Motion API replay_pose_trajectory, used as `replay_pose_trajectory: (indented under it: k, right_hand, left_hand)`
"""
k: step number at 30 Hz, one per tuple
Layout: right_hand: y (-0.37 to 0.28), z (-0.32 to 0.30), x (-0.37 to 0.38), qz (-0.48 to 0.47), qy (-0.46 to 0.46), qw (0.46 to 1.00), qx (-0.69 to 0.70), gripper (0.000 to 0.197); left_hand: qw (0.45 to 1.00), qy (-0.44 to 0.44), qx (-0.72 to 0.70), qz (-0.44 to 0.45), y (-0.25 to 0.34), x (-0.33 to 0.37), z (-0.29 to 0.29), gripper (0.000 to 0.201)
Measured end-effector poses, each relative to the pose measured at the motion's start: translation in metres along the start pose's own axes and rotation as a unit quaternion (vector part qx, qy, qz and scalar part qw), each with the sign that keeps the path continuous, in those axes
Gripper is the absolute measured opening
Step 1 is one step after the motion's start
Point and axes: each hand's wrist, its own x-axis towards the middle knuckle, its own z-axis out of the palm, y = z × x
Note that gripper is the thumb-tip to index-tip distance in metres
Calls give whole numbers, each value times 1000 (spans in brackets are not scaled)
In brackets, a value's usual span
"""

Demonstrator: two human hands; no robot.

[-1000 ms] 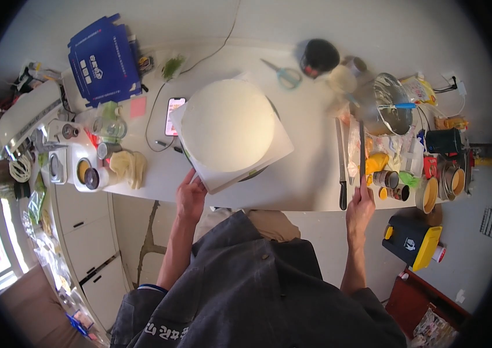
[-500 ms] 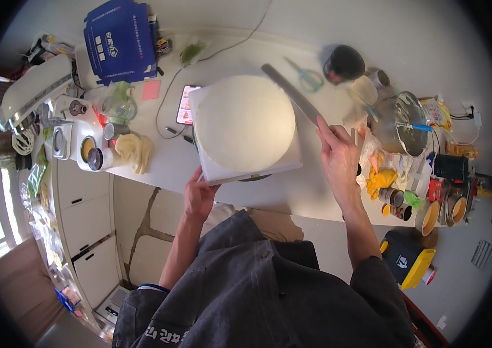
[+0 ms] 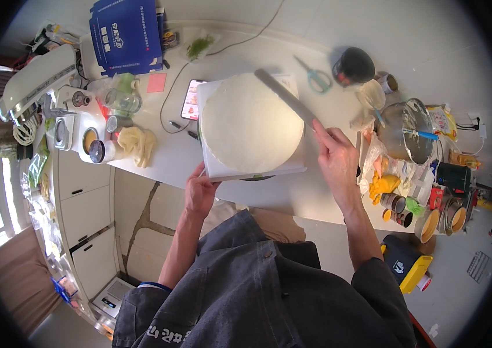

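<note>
A round cake (image 3: pixel 249 127) coated in smooth white cream sits on a square white cake board (image 3: pixel 292 165) in front of me. A sliver of a dark round base shows under the board's near edge. My left hand (image 3: pixel 201 194) is closed at the board's near left corner, its fingertips partly hidden by the edge. In my right hand (image 3: pixel 337 159) is a long metal icing spatula (image 3: pixel 285 95), its blade slanting up and left across the cake's far right rim. Whether the blade touches the cream I cannot tell.
A phone (image 3: pixel 192 100) lies left of the cake, and teal-handled scissors (image 3: pixel 318 81) beyond it. To the right stand a metal mixing bowl (image 3: pixel 405 130), a black tub (image 3: pixel 354 65) and piping bags. A stand mixer (image 3: pixel 37 81), jars and a blue carton (image 3: pixel 127 37) are on the left.
The icing spatula has moved left, from beside the cake to over its far right rim. My left hand stays at the board's corner. The whole view has shifted slightly.
</note>
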Motion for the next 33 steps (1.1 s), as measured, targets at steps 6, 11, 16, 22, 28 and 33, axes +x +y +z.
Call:
replay_pose_trajectory:
  k: [6, 11, 16, 22, 28, 33]
  right_hand:
    - [-14, 0, -9, -29, 0, 1000, 4, 42]
    - [-23, 1, -23, -59, -17, 998, 20, 43]
    - [-43, -11, -45, -62, -42, 997, 33, 47]
    - [-50, -41, -65, 98, -285, 881, 365, 34]
    - [109, -68, -57, 248, 188, 948, -72, 41]
    - [199, -78, -105, 280, 125, 926, -222, 50]
  left_hand:
    - [1000, -6, 8, 6, 4, -1, 3, 81]
    - [1000, 9, 0, 9, 3, -1, 5, 77]
    - [1000, -1, -3, 4, 6, 2, 4, 78]
    - [997, -32, -64, 31, 6, 23, -13, 84]
    - [999, -19, -11, -37, 1, 11, -21, 87]
    - [999, -21, 43, -4, 6, 19, -24, 83]
